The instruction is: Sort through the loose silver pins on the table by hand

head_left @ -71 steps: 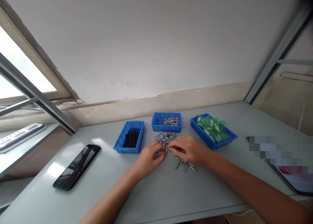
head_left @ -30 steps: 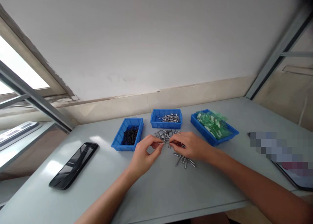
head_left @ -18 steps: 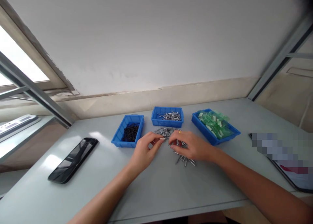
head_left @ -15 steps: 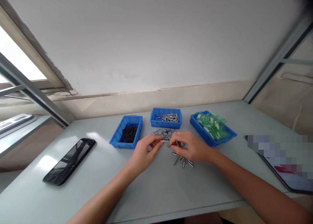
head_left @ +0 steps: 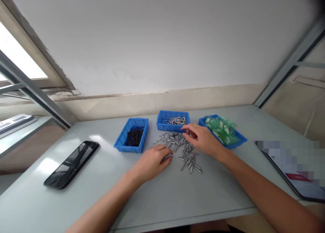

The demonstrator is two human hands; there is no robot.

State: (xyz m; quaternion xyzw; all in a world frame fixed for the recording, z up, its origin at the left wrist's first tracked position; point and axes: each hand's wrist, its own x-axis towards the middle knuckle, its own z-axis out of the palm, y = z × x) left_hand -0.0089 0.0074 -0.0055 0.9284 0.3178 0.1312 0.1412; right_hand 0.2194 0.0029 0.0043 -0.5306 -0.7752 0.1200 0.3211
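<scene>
A broad stretch of smooth grey tabletop [head_left: 167, 199] runs from its straight front edge to the hands, giving room between the forearms. A glossy black phone [head_left: 72, 164] lies well to the left, and a flat tablet [head_left: 301, 185], partly blurred out, lies at the right near the table's edge.

The left hand [head_left: 152, 160] rests low, relaxed, its thumb parted from the forefinger, beside the loose metal pins [head_left: 191, 164]. The right hand [head_left: 201, 140] has bent fingers, with the forefinger by the middle tray's near corner; whether it holds a pin cannot be told.

The pins are slim, shiny rods lying flat between and beyond the hands. The nearest cluster fans out, several long axes slanting toward the near right; the farther ones cross in many directions.

Beyond stand three blue plastic trays: the left tray [head_left: 132, 149] holds thin black pieces, the middle tray [head_left: 169, 127] more silvery rods, and the right tray [head_left: 236, 145] crinkled green plastic bags. Behind rises a pale wall [head_left: 162, 50].
</scene>
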